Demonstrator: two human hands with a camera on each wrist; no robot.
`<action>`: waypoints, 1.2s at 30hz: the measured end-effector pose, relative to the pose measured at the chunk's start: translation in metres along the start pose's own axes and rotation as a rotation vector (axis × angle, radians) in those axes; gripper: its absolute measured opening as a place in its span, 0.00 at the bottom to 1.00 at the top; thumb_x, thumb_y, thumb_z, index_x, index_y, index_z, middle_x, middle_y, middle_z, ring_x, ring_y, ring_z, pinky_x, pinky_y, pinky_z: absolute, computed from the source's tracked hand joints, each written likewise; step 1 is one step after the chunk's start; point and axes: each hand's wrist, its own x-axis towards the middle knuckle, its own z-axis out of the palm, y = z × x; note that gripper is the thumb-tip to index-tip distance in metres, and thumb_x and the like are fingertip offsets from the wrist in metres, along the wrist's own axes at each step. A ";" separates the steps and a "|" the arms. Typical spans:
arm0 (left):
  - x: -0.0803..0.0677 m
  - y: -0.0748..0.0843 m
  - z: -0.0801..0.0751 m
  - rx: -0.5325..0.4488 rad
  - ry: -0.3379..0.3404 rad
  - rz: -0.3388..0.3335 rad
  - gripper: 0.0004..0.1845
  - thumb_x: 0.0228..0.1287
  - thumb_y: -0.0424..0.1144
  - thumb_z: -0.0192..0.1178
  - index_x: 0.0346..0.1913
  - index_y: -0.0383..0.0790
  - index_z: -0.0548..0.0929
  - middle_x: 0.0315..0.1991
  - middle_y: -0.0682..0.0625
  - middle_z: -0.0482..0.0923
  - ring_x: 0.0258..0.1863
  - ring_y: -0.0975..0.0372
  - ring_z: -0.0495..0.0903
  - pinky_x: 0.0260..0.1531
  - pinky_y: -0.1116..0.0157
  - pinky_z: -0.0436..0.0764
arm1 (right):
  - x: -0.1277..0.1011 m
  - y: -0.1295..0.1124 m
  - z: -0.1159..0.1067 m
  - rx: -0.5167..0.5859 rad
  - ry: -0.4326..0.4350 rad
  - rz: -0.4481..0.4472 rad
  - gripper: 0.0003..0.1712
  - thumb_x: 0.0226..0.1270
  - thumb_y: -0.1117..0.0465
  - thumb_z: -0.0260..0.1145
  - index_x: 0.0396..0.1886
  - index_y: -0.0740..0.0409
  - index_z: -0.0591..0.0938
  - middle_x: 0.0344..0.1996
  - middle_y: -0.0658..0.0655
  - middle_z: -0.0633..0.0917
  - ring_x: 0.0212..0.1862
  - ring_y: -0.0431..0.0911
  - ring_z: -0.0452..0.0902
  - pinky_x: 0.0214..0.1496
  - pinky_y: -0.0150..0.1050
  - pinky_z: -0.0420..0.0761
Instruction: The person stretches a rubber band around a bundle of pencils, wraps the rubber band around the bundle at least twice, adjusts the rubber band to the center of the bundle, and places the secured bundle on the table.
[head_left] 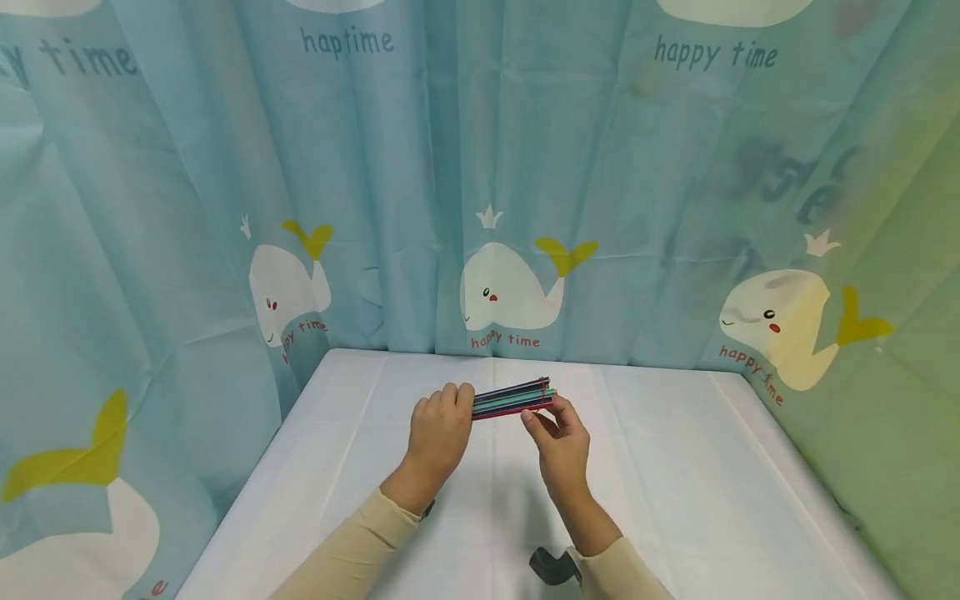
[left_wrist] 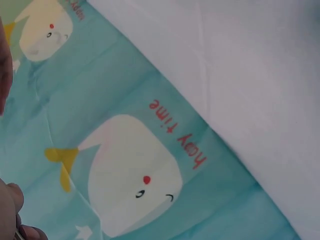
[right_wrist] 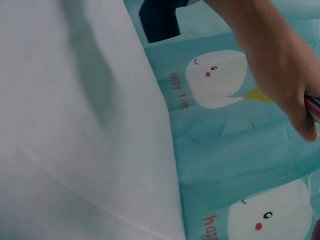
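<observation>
Sticks (head_left: 512, 398), thin ones in a bundle, are up in the air over the table (head_left: 660, 483), and the head view has them toward its far edge, midway between the two far corners! Dark blue, teal and red run side by side, the bundle tilted slightly up to the right. Left hand (head_left: 441, 429) has a full grip, fingers curled round the left part of the bunch, knuckles up. Right hand (head_left: 561, 446) is at the other end, thumb and fingers closed in a narrow pinch on the tips. Pale sleeves (head_left: 352, 546) reach in from the near side, a dark device (head_left: 551, 567) sits by the right cuff, and behind the far edge hangs a blue curtain (head_left: 637, 167) printed with whales.

Over to the left wrist: bits of hand at the left border, fingertips in the lower corner beside a sliver of something slim, too cropped to read the grip. Table and curtain fill the rest.

Right wrist now: a hand at the right border closes round the sticks, red and dark ones poking out, curtain behind, white table at left.
</observation>
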 end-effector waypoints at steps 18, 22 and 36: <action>-0.003 0.000 0.002 0.099 -0.183 0.043 0.11 0.54 0.34 0.66 0.33 0.42 0.71 0.18 0.48 0.65 0.11 0.60 0.63 0.12 0.64 0.62 | -0.016 0.021 0.018 -0.666 -0.425 -1.210 0.28 0.69 0.72 0.45 0.43 0.46 0.89 0.27 0.56 0.70 0.28 0.44 0.64 0.30 0.29 0.67; -0.006 -0.001 0.004 0.067 -0.149 0.074 0.11 0.54 0.35 0.67 0.33 0.43 0.73 0.18 0.48 0.66 0.11 0.60 0.63 0.12 0.65 0.60 | -0.006 0.014 0.017 -0.617 -0.297 -1.234 0.24 0.68 0.75 0.48 0.47 0.54 0.86 0.29 0.59 0.71 0.29 0.45 0.66 0.29 0.29 0.69; 0.005 0.004 -0.008 0.022 -0.088 0.082 0.11 0.56 0.37 0.68 0.36 0.40 0.76 0.21 0.48 0.69 0.13 0.59 0.68 0.12 0.65 0.61 | -0.031 -0.005 0.022 -0.312 -0.161 -0.226 0.20 0.50 0.73 0.74 0.45 0.68 0.81 0.25 0.56 0.73 0.25 0.54 0.70 0.25 0.40 0.74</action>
